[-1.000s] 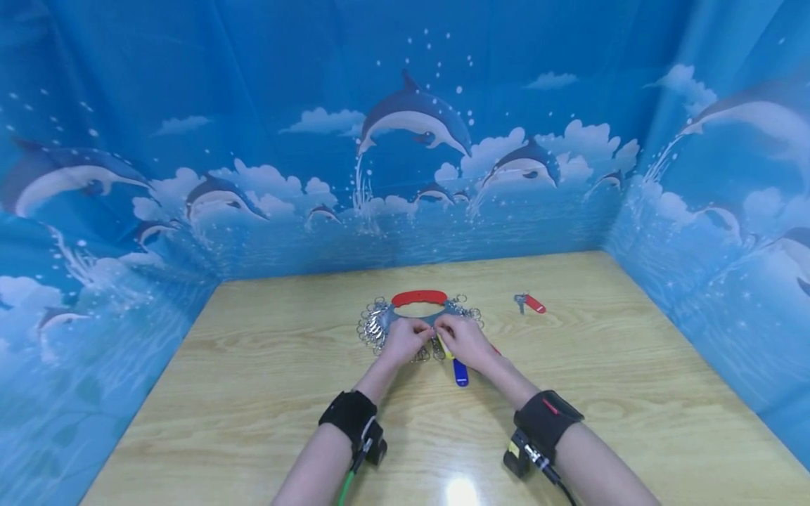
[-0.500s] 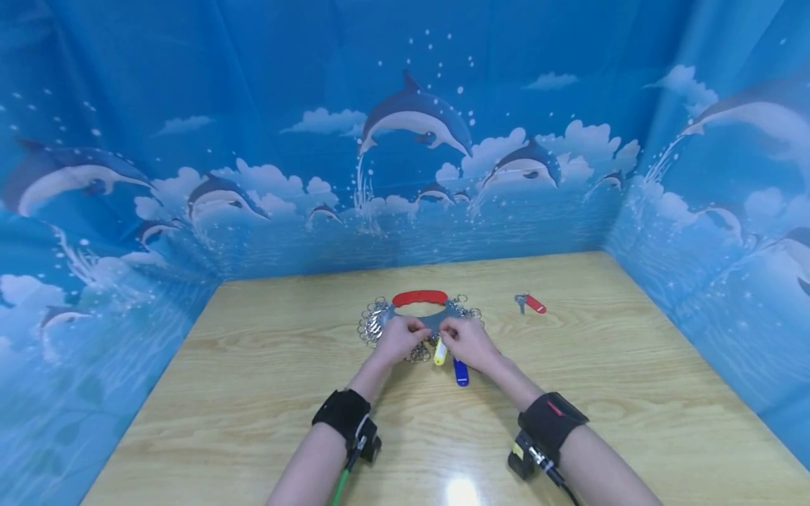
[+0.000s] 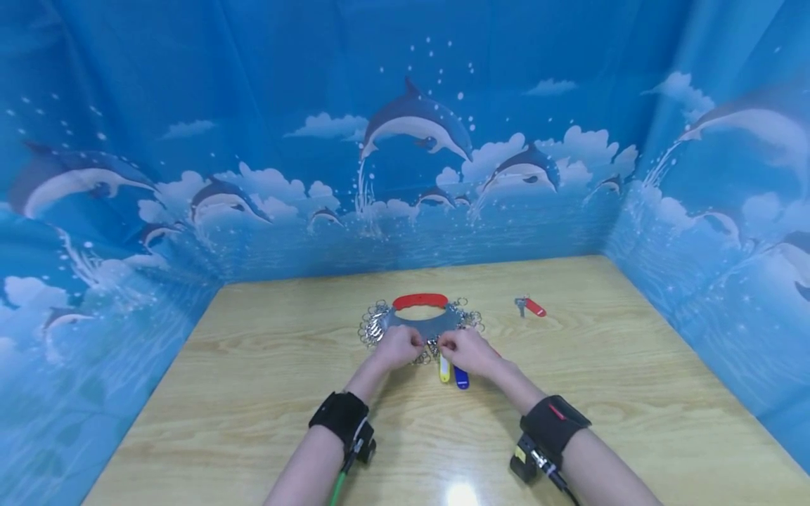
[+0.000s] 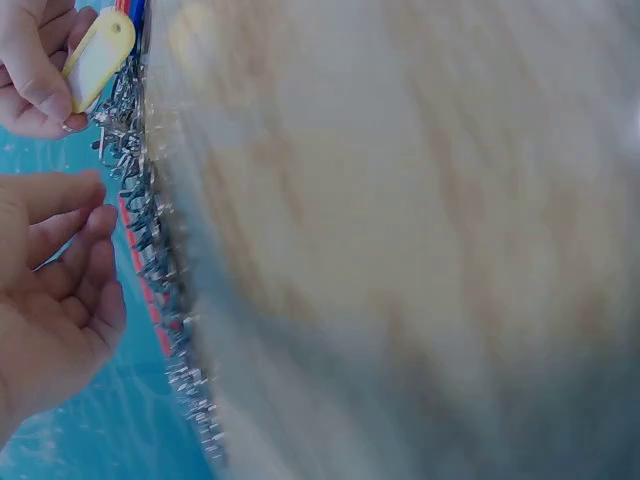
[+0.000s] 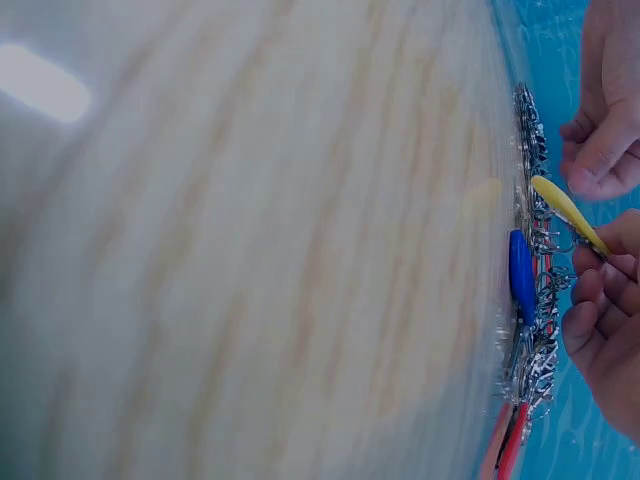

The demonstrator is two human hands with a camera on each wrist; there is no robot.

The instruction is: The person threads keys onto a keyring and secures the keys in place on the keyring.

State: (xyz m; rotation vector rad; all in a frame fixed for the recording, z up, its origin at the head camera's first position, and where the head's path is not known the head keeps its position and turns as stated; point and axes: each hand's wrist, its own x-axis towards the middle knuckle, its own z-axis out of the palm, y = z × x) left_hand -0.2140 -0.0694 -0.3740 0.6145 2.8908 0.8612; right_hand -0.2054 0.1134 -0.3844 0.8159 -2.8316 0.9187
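A grey metal key holder (image 3: 430,325) with a red handle (image 3: 420,301) lies on the table, fringed with split rings and clips (image 3: 375,323). At its near edge my right hand (image 3: 470,350) pinches the ring end of a yellow key tag (image 5: 566,208), which has a white label (image 4: 92,68). Beside it a blue key tag (image 3: 461,378) hangs from the fringe. My left hand (image 3: 400,346) is by the same edge, its fingers loosely bent (image 4: 75,265) and nothing visible in them. Red tags (image 5: 512,440) show further along, mostly hidden by my right hand in the head view.
A red key tag (image 3: 535,307) with keys (image 3: 521,304) lies on the wooden table (image 3: 285,393) to the right of the holder. Blue curtains (image 3: 253,126) printed with dolphins stand behind the table and at both sides.
The yellow tag has come into fuller view and shifted toward me, beside the blue one. My left hand has drawn slightly back and away from my right hand.
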